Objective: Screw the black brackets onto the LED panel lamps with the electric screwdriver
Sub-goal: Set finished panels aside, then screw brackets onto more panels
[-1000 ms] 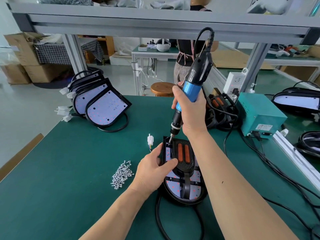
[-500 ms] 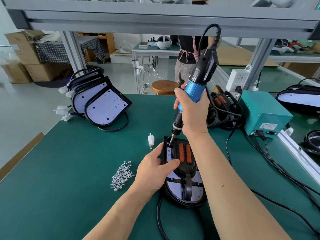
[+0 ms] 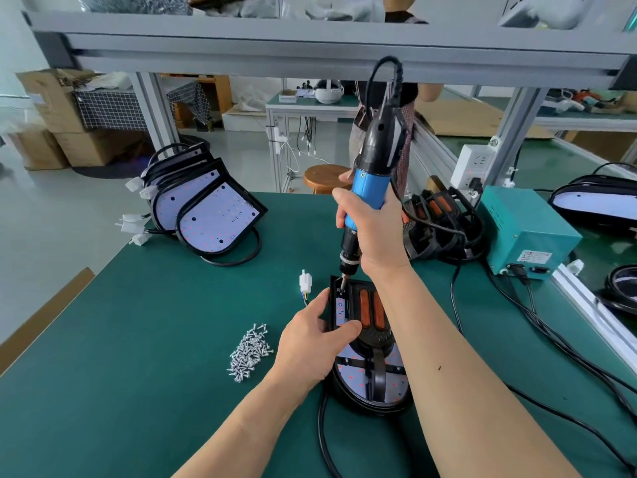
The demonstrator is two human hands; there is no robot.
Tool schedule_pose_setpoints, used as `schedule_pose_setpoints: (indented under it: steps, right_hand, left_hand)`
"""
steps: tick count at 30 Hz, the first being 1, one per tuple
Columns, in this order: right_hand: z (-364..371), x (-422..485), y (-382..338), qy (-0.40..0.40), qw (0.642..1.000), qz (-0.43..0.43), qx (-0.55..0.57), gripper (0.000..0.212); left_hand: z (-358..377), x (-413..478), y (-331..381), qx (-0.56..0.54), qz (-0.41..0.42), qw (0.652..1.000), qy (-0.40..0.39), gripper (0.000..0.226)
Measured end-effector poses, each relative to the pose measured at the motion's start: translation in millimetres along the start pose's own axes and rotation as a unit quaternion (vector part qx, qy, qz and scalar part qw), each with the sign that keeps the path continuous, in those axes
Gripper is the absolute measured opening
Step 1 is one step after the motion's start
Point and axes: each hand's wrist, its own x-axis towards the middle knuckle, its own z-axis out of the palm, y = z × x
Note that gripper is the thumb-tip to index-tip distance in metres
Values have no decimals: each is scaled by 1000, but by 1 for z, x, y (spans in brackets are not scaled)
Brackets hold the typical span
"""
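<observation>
Nearest the person, the LED panel lamp [image 3: 348, 372] lies flat on the green table [image 3: 138, 357]. Its long axis runs from near to far, with the rounded end toward the person and the straight end pointing away. Its black cable [image 3: 322, 429] curls off the near end, below the left wrist. The black bracket [image 3: 377, 339] lies on the panel along the same axis, its two orange strips at the far end.

The left hand [image 3: 308, 343] grips the lamp's left edge. Its fingers curl round the rim and its thumb [image 3: 344, 329] is laid across the top, touching the bracket's left side. Just left of this hand lies a heap of silver screws [image 3: 250, 351]. A white connector [image 3: 305, 281] stands just beyond the hand's fingertips.

The right forearm crosses over the lamp's right side. Beyond the left hand, the right hand [image 3: 375, 232] is closed tightly round the blue grip of the electric screwdriver [image 3: 379, 153]. The tool stands nearly upright, its black top leaning away and a little to the right. Its bit [image 3: 343, 286] is down at the lamp's far-left corner, just beyond the left thumb.

Just behind the right hand is a cluster of further black brackets [image 3: 441, 219], and to the right of those a teal power box [image 3: 527, 229] with cables trailing from it. Far to the left of both hands, a stack of panel lamps [image 3: 206, 215] leans at the table's far edge.
</observation>
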Motion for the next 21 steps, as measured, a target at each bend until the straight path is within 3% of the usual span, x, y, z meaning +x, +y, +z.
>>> schedule_pose_setpoints:
  steps: [8,10,13,18,21]
  right_hand:
    - [-18,-5,-12,42,998,-5,39,34]
    - [-21,-8,-15,55,998,-2,41,36]
    - [-25,-13,-22,58,998,1,38,31]
    - [-36,-4,-59,63,997,-31,43,20]
    - [-56,-6,-73,131,991,-13,17,19]
  left_hand:
    - [-1,0,6,39,12,999,-16,46]
    - [-1,0,7,41,17,999,-13,48]
    - [-1,0,7,37,13,999,-9,58]
    - [-3,0,4,41,21,999,-26,43]
    - [-3,0,4,42,29,998,-28,41]
